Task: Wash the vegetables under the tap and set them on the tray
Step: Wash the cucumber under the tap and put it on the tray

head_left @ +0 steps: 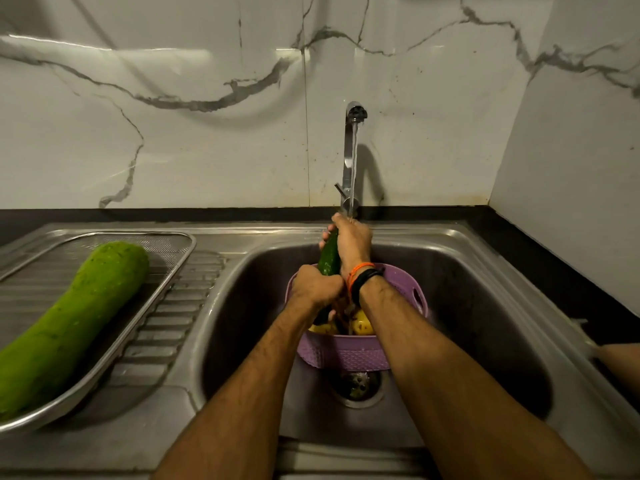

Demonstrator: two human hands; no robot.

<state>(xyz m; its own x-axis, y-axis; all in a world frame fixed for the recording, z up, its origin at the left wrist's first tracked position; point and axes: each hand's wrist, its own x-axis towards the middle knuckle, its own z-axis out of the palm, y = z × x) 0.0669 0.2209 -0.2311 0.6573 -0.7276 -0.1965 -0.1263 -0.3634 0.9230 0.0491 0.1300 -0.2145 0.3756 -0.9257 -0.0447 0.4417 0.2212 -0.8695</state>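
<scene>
surface: stainless steel sink unit (pixel 464 244), ribbed draining board on the left, deep basin on the right, drain (pixel 356 382) at the basin's near side
room: white marble-look wall tiles (pixel 173 133) with grey veins behind, dark counter strip along the far and right edges
tap: chrome tap (pixel 350 150) at the far rim, water running down onto the hands
cucumber: dark green cucumber (pixel 329 257) held tilted over the basin under the stream
left hand: left hand (pixel 317 285) wrapped round the cucumber's near part
right hand: right hand (pixel 352 242) gripping the far end, orange thread and black band on that wrist
basket: purple basket (pixel 346 353) in the basin below the hands, yellowish vegetables (pixel 362 323) inside
tray: steel mesh tray (pixel 166 271) on the draining board, left
gourd: long pale green bottle gourd (pixel 72 323) lying in the tray, its near end cut off by the left frame edge
hidden: forearms cover most of the basket's contents; count and kind of vegetables inside hard to tell
unclear: blurred object at the right edge, cannot identify
</scene>
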